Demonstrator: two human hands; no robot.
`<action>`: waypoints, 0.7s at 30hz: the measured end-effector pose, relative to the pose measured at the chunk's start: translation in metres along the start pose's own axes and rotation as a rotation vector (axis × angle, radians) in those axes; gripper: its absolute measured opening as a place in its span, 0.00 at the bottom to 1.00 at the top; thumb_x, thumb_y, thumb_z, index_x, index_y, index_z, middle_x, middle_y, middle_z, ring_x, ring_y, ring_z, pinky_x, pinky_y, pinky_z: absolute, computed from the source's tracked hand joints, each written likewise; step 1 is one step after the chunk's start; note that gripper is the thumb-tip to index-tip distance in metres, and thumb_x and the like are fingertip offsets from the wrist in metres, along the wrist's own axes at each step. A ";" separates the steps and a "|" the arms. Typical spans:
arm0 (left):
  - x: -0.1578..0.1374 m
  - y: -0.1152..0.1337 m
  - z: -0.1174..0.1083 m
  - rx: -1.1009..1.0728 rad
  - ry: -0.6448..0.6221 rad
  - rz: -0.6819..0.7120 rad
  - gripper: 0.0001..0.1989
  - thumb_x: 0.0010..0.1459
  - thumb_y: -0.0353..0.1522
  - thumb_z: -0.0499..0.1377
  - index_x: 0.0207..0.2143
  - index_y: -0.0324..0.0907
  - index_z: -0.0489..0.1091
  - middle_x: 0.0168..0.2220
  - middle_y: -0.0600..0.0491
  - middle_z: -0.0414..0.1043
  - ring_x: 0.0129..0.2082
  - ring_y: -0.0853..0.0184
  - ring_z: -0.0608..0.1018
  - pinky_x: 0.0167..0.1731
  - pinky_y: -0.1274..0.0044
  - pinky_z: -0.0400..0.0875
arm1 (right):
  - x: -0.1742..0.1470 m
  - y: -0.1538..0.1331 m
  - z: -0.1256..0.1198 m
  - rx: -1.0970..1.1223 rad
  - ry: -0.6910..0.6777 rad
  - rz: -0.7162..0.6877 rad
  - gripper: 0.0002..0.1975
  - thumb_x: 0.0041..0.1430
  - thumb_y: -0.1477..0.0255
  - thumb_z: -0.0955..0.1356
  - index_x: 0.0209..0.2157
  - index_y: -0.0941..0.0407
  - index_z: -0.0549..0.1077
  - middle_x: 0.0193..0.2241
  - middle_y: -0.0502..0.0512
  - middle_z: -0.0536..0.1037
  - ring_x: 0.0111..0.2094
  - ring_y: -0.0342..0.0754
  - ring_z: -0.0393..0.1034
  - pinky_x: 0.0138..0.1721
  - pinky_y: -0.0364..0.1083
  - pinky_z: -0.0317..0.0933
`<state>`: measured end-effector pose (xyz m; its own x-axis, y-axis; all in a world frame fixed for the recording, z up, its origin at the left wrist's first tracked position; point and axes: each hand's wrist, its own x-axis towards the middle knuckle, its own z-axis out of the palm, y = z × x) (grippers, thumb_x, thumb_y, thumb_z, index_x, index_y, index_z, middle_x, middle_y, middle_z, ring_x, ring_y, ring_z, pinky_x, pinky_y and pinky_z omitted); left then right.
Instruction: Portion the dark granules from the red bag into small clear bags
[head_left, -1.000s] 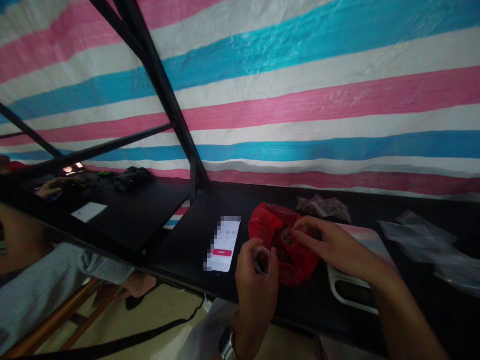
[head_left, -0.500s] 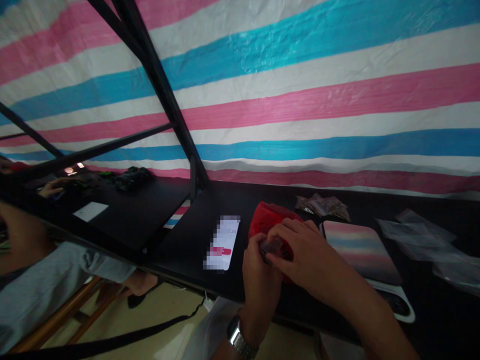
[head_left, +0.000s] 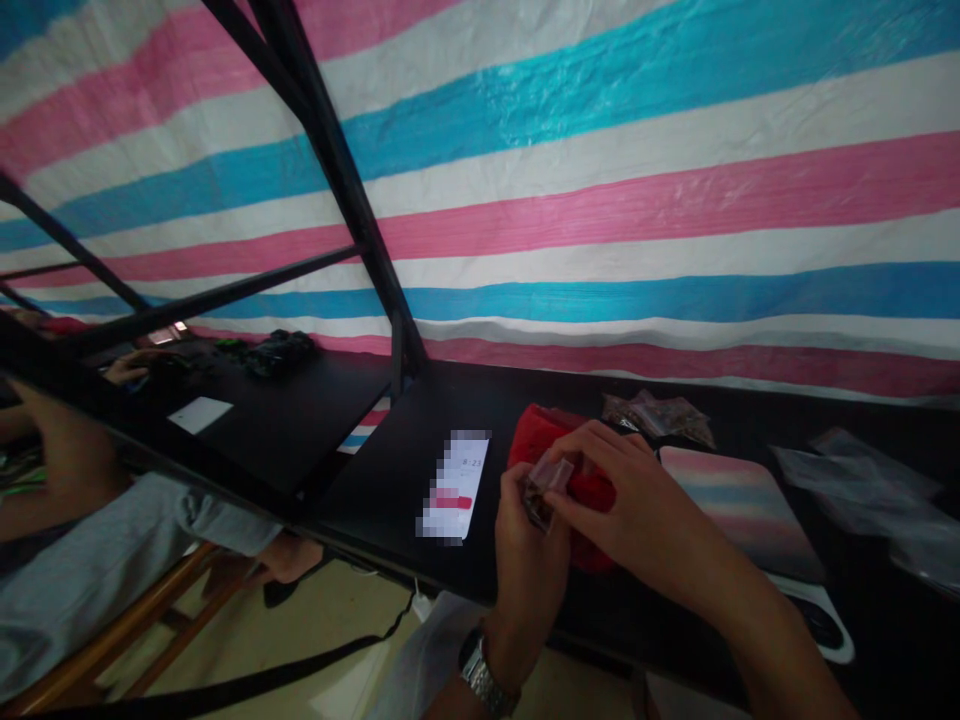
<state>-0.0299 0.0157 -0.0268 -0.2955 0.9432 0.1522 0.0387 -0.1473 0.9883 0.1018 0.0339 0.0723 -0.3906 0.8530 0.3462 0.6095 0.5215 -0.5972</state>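
1 clear bag (head_left: 538, 508) between left grip (head_left: 531, 555) and right grip (head_left: 626, 485), both pinching it

Head-worn view, forward and down, table (head_left: 382, 480) close

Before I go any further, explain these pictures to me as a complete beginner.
There is no machine: these are a person's bare hands, seen by a camera worn on their head, looking forward and down. The left hand holds a small clear bag with brownish bits inside; the right hand has its fingers at the top. Behind them, on the black table, sits a red plastic bag. A phone lies to the left; filled bags, a scale-like device and flat clear bags lie to the right.
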 end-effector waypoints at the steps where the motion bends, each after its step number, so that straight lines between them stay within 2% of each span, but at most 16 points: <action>1: 0.000 0.001 0.000 -0.008 0.000 0.002 0.17 0.62 0.36 0.66 0.51 0.44 0.68 0.45 0.49 0.78 0.42 0.62 0.80 0.43 0.71 0.75 | -0.001 0.002 -0.002 0.016 0.020 0.013 0.11 0.61 0.76 0.75 0.43 0.49 0.76 0.47 0.50 0.82 0.50 0.54 0.75 0.54 0.56 0.61; 6: 0.001 0.007 -0.001 0.005 0.031 0.034 0.12 0.62 0.35 0.66 0.45 0.44 0.69 0.37 0.54 0.75 0.33 0.66 0.78 0.35 0.75 0.73 | -0.001 0.014 -0.008 0.113 0.080 0.078 0.10 0.61 0.72 0.74 0.45 0.49 0.77 0.45 0.51 0.83 0.46 0.54 0.77 0.51 0.54 0.65; 8: 0.001 0.010 -0.001 0.030 0.112 0.111 0.10 0.61 0.34 0.66 0.43 0.44 0.69 0.35 0.55 0.74 0.32 0.68 0.78 0.34 0.77 0.73 | 0.002 0.023 -0.008 0.120 0.140 0.105 0.10 0.62 0.70 0.74 0.45 0.50 0.77 0.43 0.53 0.83 0.44 0.54 0.78 0.49 0.54 0.66; 11: -0.001 0.014 -0.003 0.047 0.259 0.304 0.09 0.60 0.30 0.66 0.41 0.44 0.70 0.34 0.56 0.73 0.31 0.70 0.78 0.32 0.79 0.73 | 0.006 0.039 -0.003 0.011 0.187 0.140 0.09 0.61 0.69 0.74 0.43 0.52 0.78 0.42 0.55 0.84 0.44 0.57 0.78 0.50 0.56 0.65; 13: -0.005 0.015 -0.004 0.049 0.266 0.399 0.09 0.61 0.28 0.66 0.41 0.45 0.70 0.33 0.58 0.72 0.28 0.72 0.77 0.30 0.81 0.72 | 0.009 0.047 0.004 -0.114 0.144 0.174 0.08 0.61 0.71 0.75 0.42 0.52 0.78 0.43 0.55 0.84 0.47 0.60 0.78 0.52 0.59 0.62; 17: -0.012 0.018 -0.006 0.080 0.179 0.484 0.10 0.61 0.25 0.65 0.42 0.46 0.70 0.32 0.59 0.72 0.27 0.74 0.76 0.31 0.83 0.72 | 0.011 0.051 0.025 -0.268 -0.007 0.228 0.04 0.63 0.73 0.74 0.40 0.53 0.78 0.44 0.56 0.84 0.50 0.62 0.77 0.53 0.61 0.59; 21: -0.004 0.018 -0.007 0.070 0.215 0.436 0.09 0.62 0.26 0.65 0.41 0.45 0.69 0.32 0.59 0.70 0.28 0.73 0.75 0.32 0.82 0.72 | 0.012 0.052 0.034 -0.295 -0.033 0.237 0.03 0.65 0.70 0.74 0.40 0.53 0.79 0.45 0.57 0.84 0.50 0.62 0.76 0.52 0.60 0.59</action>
<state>-0.0350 0.0068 -0.0093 -0.4272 0.7145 0.5541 0.2647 -0.4871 0.8322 0.1055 0.0709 0.0209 -0.2339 0.9520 0.1975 0.8560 0.2980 -0.4224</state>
